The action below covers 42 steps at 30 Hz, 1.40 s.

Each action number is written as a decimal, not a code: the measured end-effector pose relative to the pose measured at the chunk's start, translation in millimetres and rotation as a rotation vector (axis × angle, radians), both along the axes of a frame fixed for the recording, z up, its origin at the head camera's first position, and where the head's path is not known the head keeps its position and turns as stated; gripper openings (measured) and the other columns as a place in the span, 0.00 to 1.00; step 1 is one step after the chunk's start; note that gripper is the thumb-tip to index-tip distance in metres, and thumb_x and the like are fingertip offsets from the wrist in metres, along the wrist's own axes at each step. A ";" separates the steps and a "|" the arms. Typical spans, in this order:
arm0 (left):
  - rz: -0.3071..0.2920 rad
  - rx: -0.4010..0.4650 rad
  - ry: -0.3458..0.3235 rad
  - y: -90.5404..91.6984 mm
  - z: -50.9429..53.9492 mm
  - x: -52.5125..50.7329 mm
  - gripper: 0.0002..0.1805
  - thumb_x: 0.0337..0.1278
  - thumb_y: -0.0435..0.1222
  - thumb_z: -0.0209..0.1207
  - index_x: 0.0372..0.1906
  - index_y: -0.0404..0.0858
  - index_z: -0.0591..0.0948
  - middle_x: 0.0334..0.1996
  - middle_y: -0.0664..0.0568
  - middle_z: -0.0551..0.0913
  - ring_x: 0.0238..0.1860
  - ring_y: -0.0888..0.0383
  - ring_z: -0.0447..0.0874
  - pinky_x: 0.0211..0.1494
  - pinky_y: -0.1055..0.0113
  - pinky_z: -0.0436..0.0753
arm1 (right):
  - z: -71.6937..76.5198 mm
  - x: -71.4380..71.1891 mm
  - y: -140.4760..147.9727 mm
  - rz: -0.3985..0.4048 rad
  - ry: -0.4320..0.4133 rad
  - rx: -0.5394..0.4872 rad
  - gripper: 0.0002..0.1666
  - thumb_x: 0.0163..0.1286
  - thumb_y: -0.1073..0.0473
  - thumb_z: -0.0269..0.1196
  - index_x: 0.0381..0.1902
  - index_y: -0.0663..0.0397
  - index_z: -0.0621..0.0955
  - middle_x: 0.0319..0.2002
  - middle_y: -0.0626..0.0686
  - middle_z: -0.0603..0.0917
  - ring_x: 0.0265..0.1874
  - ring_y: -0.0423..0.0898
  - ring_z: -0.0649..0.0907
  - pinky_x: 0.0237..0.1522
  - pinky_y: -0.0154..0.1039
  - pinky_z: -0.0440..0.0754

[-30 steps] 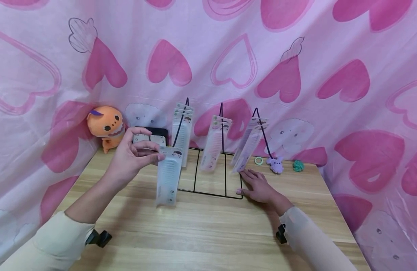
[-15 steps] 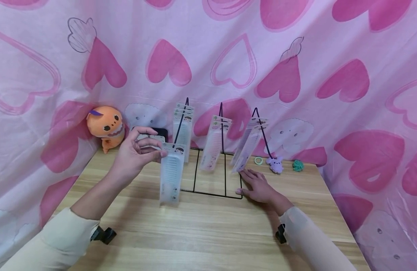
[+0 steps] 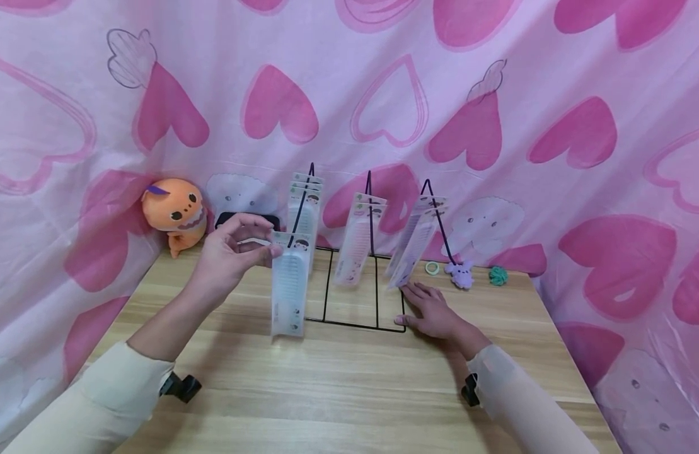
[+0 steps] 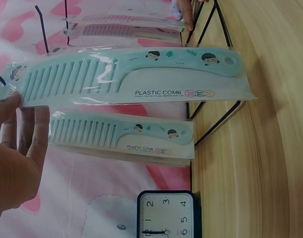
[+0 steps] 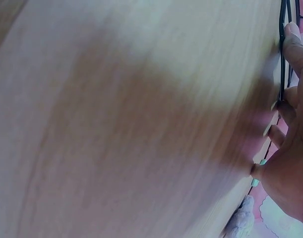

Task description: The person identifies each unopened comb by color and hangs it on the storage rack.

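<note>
My left hand (image 3: 227,252) pinches the top of a clear-packaged pale green plastic comb (image 3: 289,287) between thumb and fingers. The packet hangs upright in front of the left hook of a black wire rack (image 3: 349,325). In the left wrist view the hook's tip meets the packet's header by my thumb; whether it passes through the hole I cannot tell. Behind it, several similar packaged combs (image 4: 156,136) hang on that hook. My right hand (image 3: 431,312) rests at the rack base's right front corner, thumb (image 5: 292,42) against the wire and fingers on the table.
Packaged pink combs (image 3: 357,246) hang on the middle hook, and purplish ones (image 3: 414,246) on the right hook. An orange plush toy (image 3: 176,208) and a clock (image 4: 166,218) stand left. A pale green ring (image 3: 432,268), purple plush (image 3: 459,275) and green ball (image 3: 498,275) lie right.
My left hand has carried the packaged comb slightly right and up, to the tip of the left hook. The right hand has stayed at the rack's corner.
</note>
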<state>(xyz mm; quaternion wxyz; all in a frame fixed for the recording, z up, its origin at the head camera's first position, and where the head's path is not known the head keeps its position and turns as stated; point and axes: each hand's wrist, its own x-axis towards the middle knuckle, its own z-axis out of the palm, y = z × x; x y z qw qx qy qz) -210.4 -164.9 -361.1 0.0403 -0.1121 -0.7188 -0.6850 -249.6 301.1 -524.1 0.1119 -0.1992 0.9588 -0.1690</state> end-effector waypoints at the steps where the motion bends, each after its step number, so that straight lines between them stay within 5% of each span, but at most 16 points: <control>1: 0.000 0.012 -0.001 0.6 -0.1 -1.9 0.20 0.66 0.27 0.75 0.58 0.42 0.83 0.46 0.56 0.90 0.42 0.60 0.97 0.47 0.63 0.97 | 0.2 -0.2 -0.1 0.001 0.001 0.002 0.57 0.78 0.30 0.66 0.91 0.49 0.58 0.89 0.63 0.59 0.88 0.71 0.56 0.87 0.75 0.49; 22: 0.049 0.162 -0.007 14.8 -4.1 -44.9 0.24 0.66 0.26 0.74 0.59 0.44 0.76 0.39 0.59 0.92 0.36 0.63 0.92 0.41 0.67 0.95 | 1.0 0.4 0.6 0.000 -0.008 -0.005 0.57 0.78 0.31 0.67 0.91 0.50 0.58 0.89 0.63 0.59 0.88 0.71 0.56 0.87 0.77 0.47; 31: 0.046 0.223 0.023 20.3 -3.3 -54.9 0.25 0.65 0.25 0.74 0.58 0.45 0.75 0.37 0.58 0.92 0.33 0.61 0.92 0.39 0.65 0.95 | 2.4 0.9 0.2 -0.005 -0.007 -0.010 0.56 0.78 0.32 0.67 0.90 0.51 0.59 0.89 0.63 0.59 0.88 0.71 0.56 0.87 0.76 0.47; 42: 0.104 0.172 0.037 23.5 -3.8 -59.5 0.24 0.67 0.26 0.73 0.59 0.44 0.74 0.37 0.62 0.92 0.37 0.65 0.93 0.43 0.67 0.95 | 2.3 1.9 0.1 -0.007 -0.012 -0.012 0.56 0.79 0.32 0.67 0.91 0.49 0.58 0.90 0.62 0.58 0.88 0.71 0.55 0.87 0.77 0.46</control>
